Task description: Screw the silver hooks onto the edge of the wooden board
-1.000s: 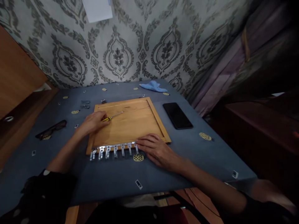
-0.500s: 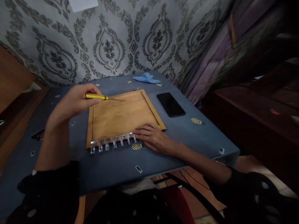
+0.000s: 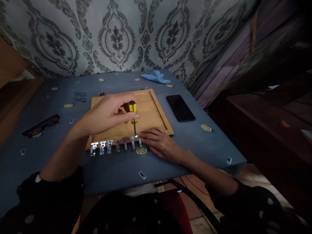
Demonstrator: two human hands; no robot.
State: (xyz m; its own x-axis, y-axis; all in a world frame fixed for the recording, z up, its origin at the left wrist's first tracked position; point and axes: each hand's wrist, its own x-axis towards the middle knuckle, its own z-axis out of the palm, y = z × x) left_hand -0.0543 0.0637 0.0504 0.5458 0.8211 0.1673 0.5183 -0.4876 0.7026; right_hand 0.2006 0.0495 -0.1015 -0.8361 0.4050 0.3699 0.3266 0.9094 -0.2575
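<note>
My left hand (image 3: 109, 113) grips a yellow-and-black screwdriver (image 3: 133, 112) held nearly upright, blade down. Its tip meets the right part of a silver metal hook rail (image 3: 120, 139), close to my right fingertips; the exact contact is too small to make out. Several hooks hang from the rail, which lies along the near edge of a framed wooden board (image 3: 148, 112). My right hand (image 3: 163, 143) rests palm down with fingers stretched out over the board's near right corner, fingertips touching the rail's right end.
A black phone (image 3: 180, 108) lies right of the board, and a blue cloth (image 3: 156, 77) sits behind it. Dark sunglasses (image 3: 41, 126) and small metal pieces (image 3: 80, 97) lie to the left on the blue tablecloth (image 3: 117, 172). A patterned curtain (image 3: 143, 35) hangs behind the table.
My left hand has moved right and down, turning the screwdriver from nearly level to upright with its tip at the rail. My right hand stays at the rail's end.
</note>
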